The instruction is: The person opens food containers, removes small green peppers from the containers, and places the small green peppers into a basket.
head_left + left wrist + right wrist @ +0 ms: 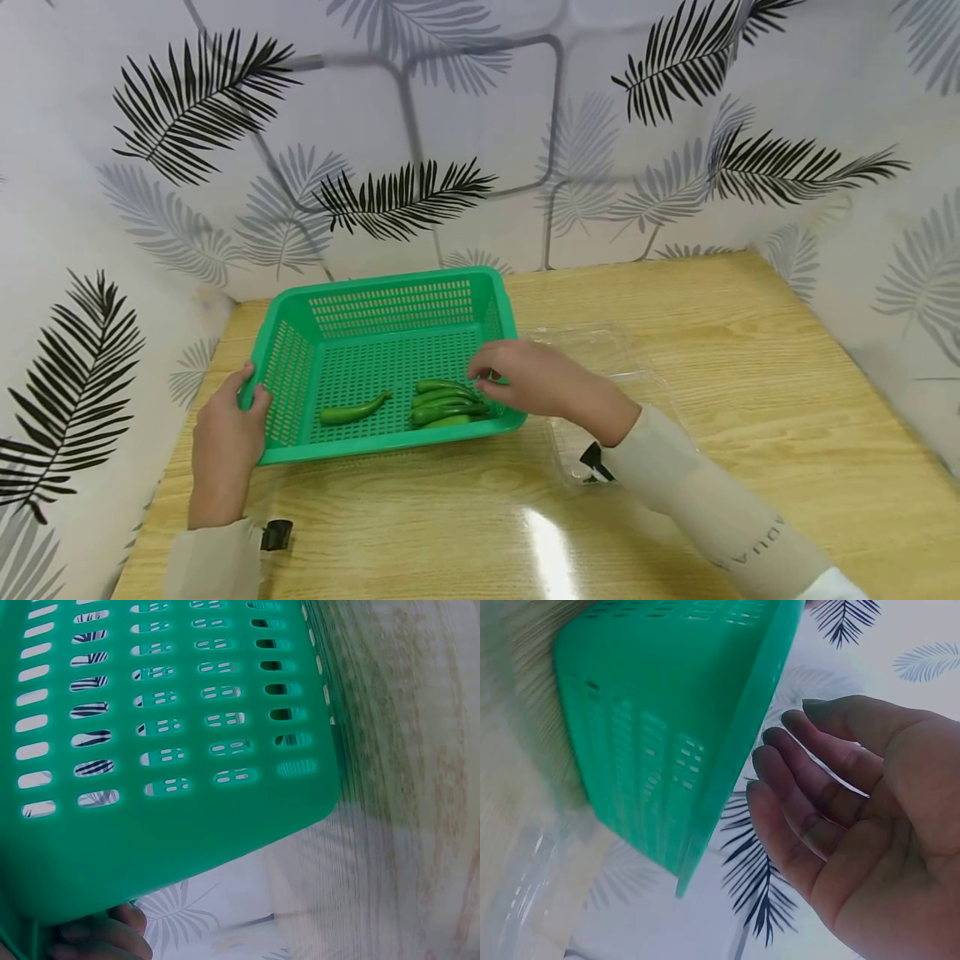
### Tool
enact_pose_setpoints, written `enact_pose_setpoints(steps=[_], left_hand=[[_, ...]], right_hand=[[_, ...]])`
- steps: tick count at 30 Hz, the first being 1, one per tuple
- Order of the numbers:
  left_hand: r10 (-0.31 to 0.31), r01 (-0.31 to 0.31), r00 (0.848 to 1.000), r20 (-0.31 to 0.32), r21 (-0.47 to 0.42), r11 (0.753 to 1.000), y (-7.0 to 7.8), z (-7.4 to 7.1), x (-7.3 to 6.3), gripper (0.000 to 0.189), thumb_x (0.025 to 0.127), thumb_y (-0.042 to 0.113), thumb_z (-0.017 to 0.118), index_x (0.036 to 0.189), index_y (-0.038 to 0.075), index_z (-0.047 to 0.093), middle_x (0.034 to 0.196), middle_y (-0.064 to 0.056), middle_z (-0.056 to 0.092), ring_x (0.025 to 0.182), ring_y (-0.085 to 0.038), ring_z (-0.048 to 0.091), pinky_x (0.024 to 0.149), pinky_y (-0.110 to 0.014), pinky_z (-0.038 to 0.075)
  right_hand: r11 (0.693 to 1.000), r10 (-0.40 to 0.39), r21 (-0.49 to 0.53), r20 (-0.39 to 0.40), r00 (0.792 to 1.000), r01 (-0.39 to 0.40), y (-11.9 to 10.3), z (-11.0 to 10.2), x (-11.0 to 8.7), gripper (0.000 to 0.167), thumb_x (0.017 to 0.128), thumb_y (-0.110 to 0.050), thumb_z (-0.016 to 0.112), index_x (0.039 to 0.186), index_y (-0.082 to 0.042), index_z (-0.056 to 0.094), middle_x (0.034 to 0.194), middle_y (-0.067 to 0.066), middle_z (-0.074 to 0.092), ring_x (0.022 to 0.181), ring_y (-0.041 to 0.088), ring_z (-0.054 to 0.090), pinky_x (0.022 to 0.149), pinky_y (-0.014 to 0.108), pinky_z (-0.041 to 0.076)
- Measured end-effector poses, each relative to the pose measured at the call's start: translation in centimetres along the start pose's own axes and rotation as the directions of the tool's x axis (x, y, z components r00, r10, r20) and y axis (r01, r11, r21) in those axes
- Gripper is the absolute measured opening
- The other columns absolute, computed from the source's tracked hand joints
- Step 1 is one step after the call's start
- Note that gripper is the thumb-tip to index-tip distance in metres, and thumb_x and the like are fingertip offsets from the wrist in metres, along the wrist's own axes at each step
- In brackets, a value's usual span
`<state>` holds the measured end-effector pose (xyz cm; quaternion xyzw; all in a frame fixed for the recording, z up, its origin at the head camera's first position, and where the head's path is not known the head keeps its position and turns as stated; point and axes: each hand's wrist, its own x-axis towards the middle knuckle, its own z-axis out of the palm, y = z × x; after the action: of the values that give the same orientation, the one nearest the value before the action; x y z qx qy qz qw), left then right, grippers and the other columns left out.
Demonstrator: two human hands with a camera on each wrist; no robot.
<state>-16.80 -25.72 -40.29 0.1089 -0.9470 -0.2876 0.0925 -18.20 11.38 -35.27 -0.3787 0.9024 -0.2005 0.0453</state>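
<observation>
A green plastic basket [390, 446] with slotted walls stands on the table. Its left rim is gripped by my left hand [228, 437], thumb on the near side; in the left wrist view the curled fingers [112, 937] show under the rim. Several long green chili peppers [442, 404] lie bunched in the basket's front right part. One single chili pepper [352, 410] lies apart from them, left of the bunch. Over the right rim hovers my right hand [528, 377], near the bunch. The right wrist view shows that hand [870, 802] with loosely bent fingers and nothing in them.
A clear plastic clamshell box [645, 387] lies unfolded on the wooden table [750, 375], right of the basket and partly under my right forearm. Something small and dark shows by its near edge. Patterned cloth [480, 125] with leaf prints stands behind and beside the table.
</observation>
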Motion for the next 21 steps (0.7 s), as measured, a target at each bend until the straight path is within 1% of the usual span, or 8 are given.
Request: enact_pose_setpoints(steps=[3,4,6,8,11,14,16,21], left_hand=[[-0.002,0.002,1.000,0.002,-0.005,1.000,0.0,0.0,-0.1,0.048,0.098,0.027,0.040,0.144,0.012,0.037,0.118,-0.031,0.053,0.039,-0.022,0.037,0.038,-0.035,0.032],[-0.003,0.003,1.000,0.003,-0.003,1.000,0.0,0.0,-0.1,0.048,0.098,0.027,0.039,0.144,0.012,0.037,0.115,-0.032,0.055,0.038,-0.021,0.037,0.037,-0.035,0.032],[-0.003,0.003,1.000,0.001,-0.003,1.000,0.0,0.0,-0.1,0.048,0.098,0.027,0.039,0.144,0.012,0.037,0.113,-0.032,0.056,0.037,-0.021,0.036,0.037,-0.035,0.032],[-0.001,0.001,1.000,-0.001,-0.002,1.000,0.0,-0.1,-0.1,0.048,0.098,0.027,0.040,0.144,0.012,0.038,0.115,-0.031,0.055,0.037,-0.021,0.036,0.037,-0.035,0.032],[0.005,-0.005,1.000,-0.003,0.000,1.000,0.0,-0.1,0.0,0.048,0.098,0.027,0.040,0.144,0.011,0.038,0.123,-0.031,0.051,0.038,-0.021,0.037,0.038,-0.035,0.032],[0.007,-0.007,1.000,-0.003,0.001,1.000,-0.1,-0.1,0.1,0.048,0.098,0.027,0.040,0.143,0.011,0.038,0.124,-0.031,0.050,0.038,-0.021,0.038,0.038,-0.035,0.032],[0.008,-0.008,1.000,-0.005,0.002,1.000,-0.1,-0.1,0.1,0.048,0.098,0.027,0.040,0.143,0.010,0.039,0.122,-0.032,0.051,0.038,-0.021,0.038,0.038,-0.035,0.032],[0.013,-0.013,1.000,-0.016,-0.001,1.000,-0.1,0.0,0.1,0.047,0.098,0.026,0.041,0.142,0.010,0.040,0.116,-0.033,0.054,0.038,-0.021,0.038,0.037,-0.035,0.032]], right_hand=[[1.000,0.020,-0.011,-0.021,1.000,-0.020,0.6,-0.3,-1.1,0.014,0.093,-0.016,0.056,0.102,-0.015,0.066,0.102,-0.003,0.061,0.088,0.012,0.056,0.074,0.027,0.046],[0.999,0.034,-0.012,-0.025,0.999,-0.034,0.8,-0.4,-1.6,0.013,0.093,-0.017,0.056,0.102,-0.015,0.066,0.100,-0.004,0.061,0.087,0.012,0.056,0.074,0.028,0.046],[0.997,0.071,-0.017,-0.032,0.997,-0.071,1.3,-0.6,-2.5,0.014,0.093,-0.019,0.057,0.103,-0.015,0.066,0.099,-0.005,0.060,0.087,0.012,0.056,0.075,0.028,0.046],[0.993,0.111,-0.026,-0.038,0.993,-0.112,1.9,-0.8,-3.4,0.015,0.093,-0.020,0.057,0.103,-0.016,0.066,0.098,-0.006,0.060,0.087,0.010,0.055,0.076,0.029,0.046],[0.987,0.156,-0.032,-0.040,0.987,-0.157,3.0,-1.0,-4.7,0.014,0.093,-0.020,0.058,0.102,-0.014,0.067,0.096,-0.006,0.061,0.087,0.012,0.056,0.076,0.030,0.047],[0.980,0.194,-0.035,-0.022,0.981,-0.195,4.2,-0.9,-6.1,0.013,0.092,-0.020,0.059,0.100,-0.014,0.068,0.094,-0.005,0.062,0.087,0.013,0.057,0.077,0.032,0.047],[0.975,0.221,-0.035,-0.004,0.975,-0.221,5.0,-0.9,-7.0,0.012,0.091,-0.018,0.060,0.099,-0.013,0.068,0.094,-0.004,0.062,0.087,0.015,0.057,0.076,0.033,0.047],[0.954,0.300,-0.028,0.031,0.953,-0.299,6.5,-1.1,-9.1,0.014,0.089,-0.013,0.064,0.101,-0.008,0.068,0.095,-0.002,0.062,0.088,0.016,0.058,0.076,0.035,0.048]])
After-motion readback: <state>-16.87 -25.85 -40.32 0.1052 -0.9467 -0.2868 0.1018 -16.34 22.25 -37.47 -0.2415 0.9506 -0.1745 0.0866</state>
